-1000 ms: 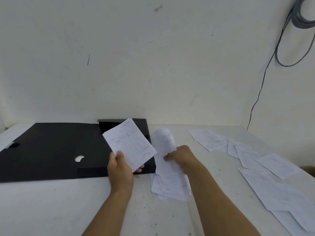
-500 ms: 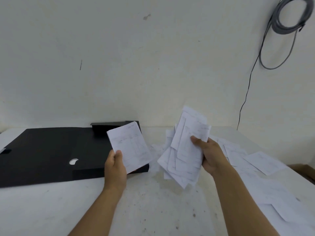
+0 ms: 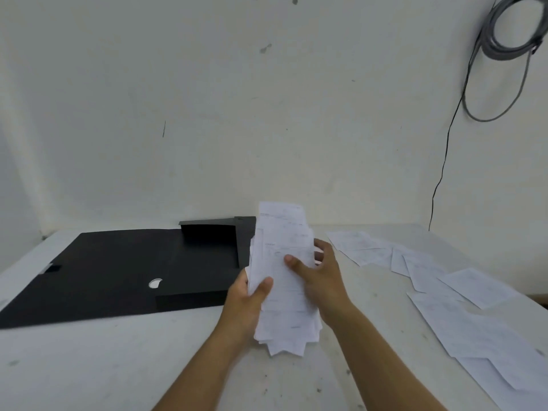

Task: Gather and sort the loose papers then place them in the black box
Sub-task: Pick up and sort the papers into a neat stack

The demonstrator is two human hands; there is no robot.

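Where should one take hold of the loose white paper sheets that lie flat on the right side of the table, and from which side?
Probably the near edge of a top sheet in the loose white paper sheets, reached from the right by the right hand: they lie flat and overlapping on the white table, so fingers must slide under an edge.

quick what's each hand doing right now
Left hand: holding the paper stack, thumb across its front.
Right hand: holding the same stack from the right, thumb on its face.

white table [image 3: 118,366] bears black box [image 3: 118,271], loose papers [image 3: 462,310].
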